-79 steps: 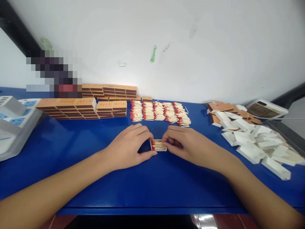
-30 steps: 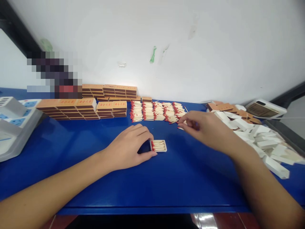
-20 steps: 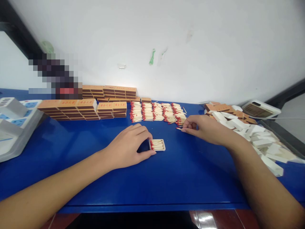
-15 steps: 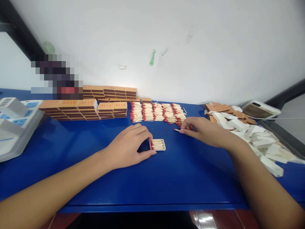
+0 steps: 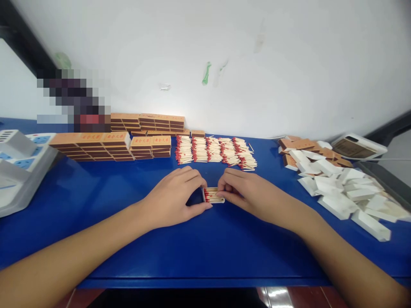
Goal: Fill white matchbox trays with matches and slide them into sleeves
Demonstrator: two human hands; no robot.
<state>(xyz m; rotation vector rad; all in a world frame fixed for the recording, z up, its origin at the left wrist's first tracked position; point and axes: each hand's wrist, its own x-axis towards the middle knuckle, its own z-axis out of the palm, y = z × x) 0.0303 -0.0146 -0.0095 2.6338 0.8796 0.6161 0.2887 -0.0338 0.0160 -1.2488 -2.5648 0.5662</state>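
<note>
Thumb and fingers of my left hand [image 5: 175, 196] grip a small white matchbox tray [image 5: 221, 201] by its left end on the table. Red-headed matches [image 5: 210, 196] lie side by side in it, heads to the left. My right hand [image 5: 252, 192] is closed in a pinch over the tray's right end, with a match at its fingertips, mostly hidden among the others. Just behind the hands, loose matches [image 5: 199, 149] are spread in several bunches.
Filled-looking matchboxes [image 5: 93, 145] are stacked at the back left, with more stacks [image 5: 162, 123] behind. A white power strip [image 5: 41, 171] sits far left. Empty white trays [image 5: 337, 205] and orange sleeves [image 5: 298, 145] pile up right, near a phone [image 5: 358, 145]. The blue table [image 5: 199, 252] meets a wall.
My right hand has moved left from the loose matches to the tray, bringing a match with it. My left hand still holds the tray in nearly the same place.
</note>
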